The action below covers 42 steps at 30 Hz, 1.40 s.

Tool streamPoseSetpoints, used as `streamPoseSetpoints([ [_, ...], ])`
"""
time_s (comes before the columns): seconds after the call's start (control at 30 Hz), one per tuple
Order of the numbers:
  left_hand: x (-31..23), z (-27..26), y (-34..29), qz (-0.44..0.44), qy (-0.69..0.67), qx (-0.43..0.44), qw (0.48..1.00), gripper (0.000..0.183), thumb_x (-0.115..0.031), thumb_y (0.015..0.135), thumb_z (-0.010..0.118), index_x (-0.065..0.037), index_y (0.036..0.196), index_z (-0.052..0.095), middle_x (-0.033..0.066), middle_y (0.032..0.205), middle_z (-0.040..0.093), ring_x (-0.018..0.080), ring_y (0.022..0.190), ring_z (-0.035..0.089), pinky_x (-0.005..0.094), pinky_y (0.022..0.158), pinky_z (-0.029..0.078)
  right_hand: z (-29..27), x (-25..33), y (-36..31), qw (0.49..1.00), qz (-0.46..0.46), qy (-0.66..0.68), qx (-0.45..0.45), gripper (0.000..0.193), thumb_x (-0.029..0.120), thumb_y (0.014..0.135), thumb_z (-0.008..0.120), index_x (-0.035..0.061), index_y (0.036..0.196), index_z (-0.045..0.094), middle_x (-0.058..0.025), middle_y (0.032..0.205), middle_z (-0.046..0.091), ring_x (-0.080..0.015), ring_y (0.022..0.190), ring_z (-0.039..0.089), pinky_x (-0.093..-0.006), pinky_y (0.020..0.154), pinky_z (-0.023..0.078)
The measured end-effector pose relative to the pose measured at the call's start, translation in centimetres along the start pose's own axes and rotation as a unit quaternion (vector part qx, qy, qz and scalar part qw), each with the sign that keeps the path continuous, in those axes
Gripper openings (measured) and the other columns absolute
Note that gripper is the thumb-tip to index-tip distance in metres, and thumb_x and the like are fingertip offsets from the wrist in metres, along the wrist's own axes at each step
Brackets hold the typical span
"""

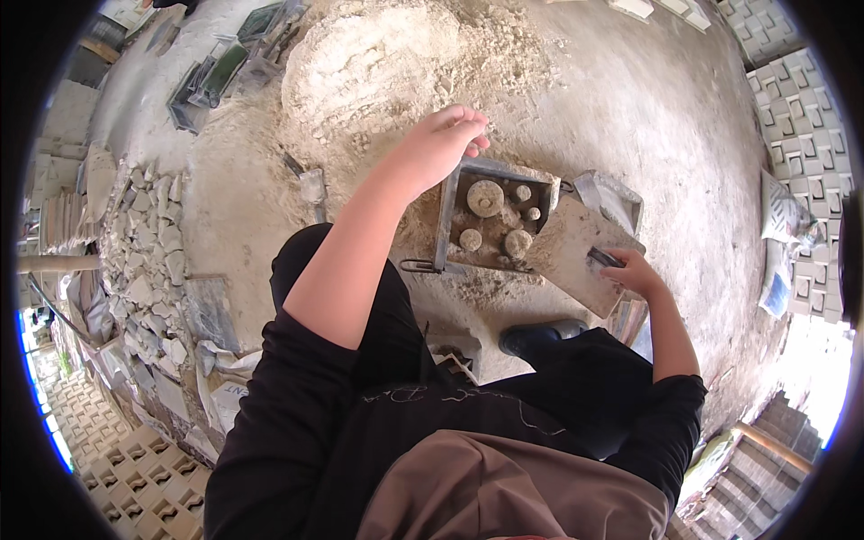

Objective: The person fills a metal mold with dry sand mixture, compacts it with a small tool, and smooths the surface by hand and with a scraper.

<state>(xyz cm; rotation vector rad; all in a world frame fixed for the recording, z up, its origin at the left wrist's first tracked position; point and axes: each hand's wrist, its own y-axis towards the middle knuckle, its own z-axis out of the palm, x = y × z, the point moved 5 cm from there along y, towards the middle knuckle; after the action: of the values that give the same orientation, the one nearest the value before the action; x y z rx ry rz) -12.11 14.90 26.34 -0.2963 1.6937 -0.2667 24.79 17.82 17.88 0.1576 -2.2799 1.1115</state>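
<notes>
Dust covers a rectangular metal mould (443, 236) on the floor in front of me, with several round studs (485, 199) of different sizes inside. My left hand (450, 139) is above its far left corner, fingers curled together; anything inside them is hidden. My right hand (633, 274) grips the dark handle of a flat, dusty plate like a plastering float (576, 247). That plate tilts over the mould's right side and covers part of it. Behind it, a shallow metal frame (616, 200) lies partly hidden.
A heap of pale powder (369, 67) spreads beyond the mould. A small trowel (311, 186) lies to its left. Farther left are broken pale chunks (148, 270) and more metal moulds (211, 76). Stacked patterned blocks (792, 117) line the right. My boot (540, 337) is near the mould.
</notes>
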Motion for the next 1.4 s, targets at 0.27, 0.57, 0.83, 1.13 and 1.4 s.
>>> streamPoseSetpoints([
  [0.27,-1.1,-0.8,-0.6,0.041,-0.057,-0.011,0.997,0.031,-0.023,0.089,0.036,-0.005,0.11,0.051,0.0035,0.093,0.058,0.01,0.084,0.051,0.0211,0.068,0.037,0.9,4.5,2.4,0.998,-0.065,0.019,0.013,0.04,0.013,0.071,0.06,0.0031,0.109,0.056,-0.0017,0.075,0.057,-0.0086,0.063,0.049,-0.0249,0.055,0.04],
  [0.57,-0.7,-1.5,-0.4,0.03,-0.069,-0.018,0.997,0.031,-0.025,0.09,0.035,-0.007,0.109,0.052,0.0031,0.095,0.059,0.0115,0.087,0.053,0.0253,0.075,0.038,1.3,12.9,5.8,0.968,-0.192,-0.106,-0.121,0.037,0.015,0.074,0.058,0.006,0.11,0.054,-0.0054,0.078,0.061,-0.0127,0.068,0.055,-0.0269,0.064,0.043],
  [0.83,-0.7,-3.6,-0.1,0.034,-0.129,-0.043,0.99,0.03,-0.024,0.088,0.04,-0.008,0.11,0.052,0.0023,0.094,0.06,0.0099,0.086,0.052,0.0248,0.077,0.036,3.7,16.3,7.2,0.828,-0.243,-0.483,-0.148,0.045,0.024,0.076,0.054,0.0202,0.12,0.046,-0.0115,0.085,0.062,-0.0289,0.073,0.06,-0.0383,0.065,0.048],
  [1.13,-3.0,-8.3,-2.0,0.088,-0.215,-0.146,0.962,0.029,-0.023,0.086,0.041,-0.009,0.109,0.053,0.0031,0.095,0.06,0.0109,0.087,0.053,0.0266,0.08,0.035,2.2,18.0,8.0,0.91,-0.238,-0.267,-0.208,0.035,0.021,0.077,0.055,0.0142,0.111,0.054,-0.0146,0.082,0.062,-0.0287,0.073,0.06,-0.0388,0.066,0.046],
  [1.4,-2.9,-13.3,-3.7,0.139,-0.357,-0.269,0.884,0.028,-0.026,0.083,0.045,-0.008,0.103,0.054,0.0045,0.093,0.058,0.0129,0.085,0.051,0.0266,0.079,0.034,8.3,24.4,10.4,0.973,-0.2,-0.071,-0.09,0.036,0.02,0.077,0.058,0.0061,0.11,0.054,-0.0168,0.094,0.061,-0.0268,0.086,0.059,-0.0326,0.074,0.045],
])
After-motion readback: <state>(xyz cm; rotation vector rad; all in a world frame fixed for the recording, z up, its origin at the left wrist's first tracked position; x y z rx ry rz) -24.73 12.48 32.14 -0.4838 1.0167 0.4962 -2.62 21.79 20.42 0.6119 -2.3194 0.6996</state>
